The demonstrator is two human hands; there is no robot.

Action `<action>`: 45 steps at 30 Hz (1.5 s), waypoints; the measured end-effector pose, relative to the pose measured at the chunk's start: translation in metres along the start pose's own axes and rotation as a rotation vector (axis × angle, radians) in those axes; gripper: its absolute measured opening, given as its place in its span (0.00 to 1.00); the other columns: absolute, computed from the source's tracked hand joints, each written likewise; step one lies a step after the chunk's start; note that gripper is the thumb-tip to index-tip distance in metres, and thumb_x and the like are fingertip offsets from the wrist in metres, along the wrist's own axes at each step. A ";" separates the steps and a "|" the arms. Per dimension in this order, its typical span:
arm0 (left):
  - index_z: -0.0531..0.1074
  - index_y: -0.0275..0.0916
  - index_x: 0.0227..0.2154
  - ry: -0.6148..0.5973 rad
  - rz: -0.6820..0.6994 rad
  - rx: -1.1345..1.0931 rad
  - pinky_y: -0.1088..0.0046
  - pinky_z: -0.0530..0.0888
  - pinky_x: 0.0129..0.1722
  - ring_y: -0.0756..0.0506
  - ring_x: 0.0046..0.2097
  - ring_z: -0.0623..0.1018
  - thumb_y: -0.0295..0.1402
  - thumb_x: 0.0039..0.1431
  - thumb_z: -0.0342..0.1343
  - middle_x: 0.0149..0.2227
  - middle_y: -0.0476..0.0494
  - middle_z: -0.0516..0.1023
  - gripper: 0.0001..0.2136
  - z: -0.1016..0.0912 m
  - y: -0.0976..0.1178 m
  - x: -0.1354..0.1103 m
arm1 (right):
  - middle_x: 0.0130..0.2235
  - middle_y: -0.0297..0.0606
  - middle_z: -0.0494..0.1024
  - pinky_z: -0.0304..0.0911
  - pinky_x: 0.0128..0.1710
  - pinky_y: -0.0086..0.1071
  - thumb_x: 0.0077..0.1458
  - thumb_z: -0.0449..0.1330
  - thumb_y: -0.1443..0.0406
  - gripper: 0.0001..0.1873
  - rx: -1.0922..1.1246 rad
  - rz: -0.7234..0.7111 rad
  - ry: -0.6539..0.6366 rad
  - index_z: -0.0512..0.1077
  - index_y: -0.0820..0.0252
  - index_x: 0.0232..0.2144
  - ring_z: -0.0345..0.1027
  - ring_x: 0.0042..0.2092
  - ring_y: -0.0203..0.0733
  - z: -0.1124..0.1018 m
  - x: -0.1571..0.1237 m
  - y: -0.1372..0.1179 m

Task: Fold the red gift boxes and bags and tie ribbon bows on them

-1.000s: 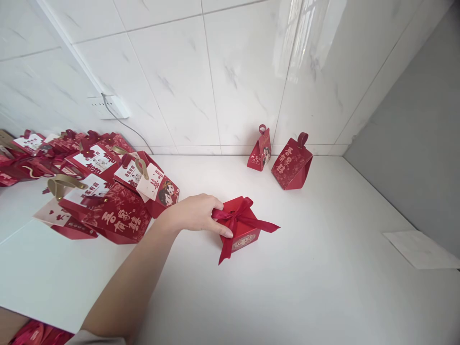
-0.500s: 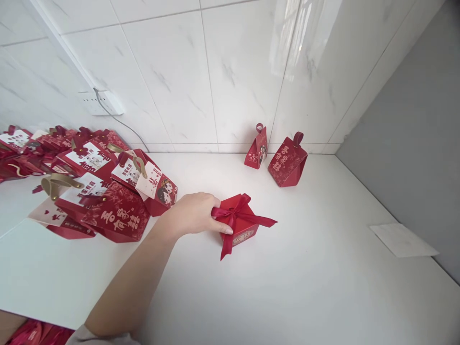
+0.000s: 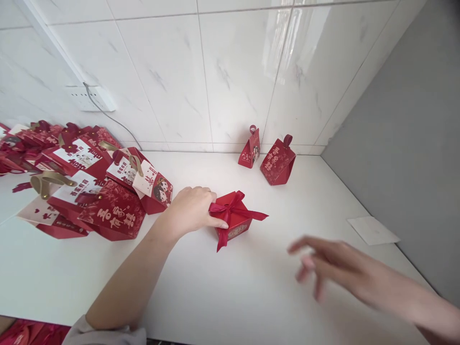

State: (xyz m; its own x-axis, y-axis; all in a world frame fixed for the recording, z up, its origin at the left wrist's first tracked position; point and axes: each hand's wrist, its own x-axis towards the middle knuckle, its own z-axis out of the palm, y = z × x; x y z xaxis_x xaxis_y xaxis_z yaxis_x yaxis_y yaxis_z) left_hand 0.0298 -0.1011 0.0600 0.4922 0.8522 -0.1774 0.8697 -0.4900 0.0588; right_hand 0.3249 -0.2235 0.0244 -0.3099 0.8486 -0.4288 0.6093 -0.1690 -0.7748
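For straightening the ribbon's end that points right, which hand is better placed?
Right, most likely: the right hand is blurred but looks empty, and it is on that side of the ribbon. The left hand grips the box from the opposite side.

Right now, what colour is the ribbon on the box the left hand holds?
The ribbon is dark pinkish red; it shows best in the head view.
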 end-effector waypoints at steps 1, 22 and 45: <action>0.64 0.39 0.22 -0.008 -0.007 -0.004 0.71 0.54 0.27 0.46 0.28 0.69 0.58 0.44 0.56 0.29 0.46 0.71 0.24 0.001 -0.001 0.000 | 0.39 0.39 0.79 0.68 0.40 0.37 0.58 0.52 0.46 0.23 0.001 0.002 0.005 0.69 0.52 0.47 0.75 0.32 0.41 -0.005 0.019 -0.009; 0.65 0.40 0.24 -0.155 -0.094 -0.101 0.71 0.55 0.27 0.46 0.28 0.70 0.61 0.40 0.56 0.28 0.47 0.73 0.26 0.005 -0.008 0.014 | 0.28 0.40 0.78 0.68 0.31 0.33 0.49 0.63 0.49 0.21 0.191 -0.122 -0.329 0.71 0.63 0.26 0.75 0.29 0.43 -0.013 0.132 -0.025; 0.62 0.41 0.24 -0.124 -0.155 -0.075 0.70 0.57 0.26 0.45 0.26 0.70 0.62 0.41 0.54 0.27 0.48 0.73 0.26 0.007 -0.011 0.016 | 0.29 0.38 0.77 0.67 0.30 0.33 0.65 0.45 0.54 0.22 0.041 -0.242 -0.202 0.68 0.60 0.28 0.74 0.27 0.39 -0.010 0.124 -0.020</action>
State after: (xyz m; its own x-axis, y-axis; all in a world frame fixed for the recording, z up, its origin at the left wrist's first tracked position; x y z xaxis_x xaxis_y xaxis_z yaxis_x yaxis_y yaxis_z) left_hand 0.0274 -0.0835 0.0501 0.3477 0.8852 -0.3092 0.9374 -0.3354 0.0939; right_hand 0.2817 -0.1100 -0.0089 -0.5833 0.7507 -0.3103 0.4718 0.0021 -0.8817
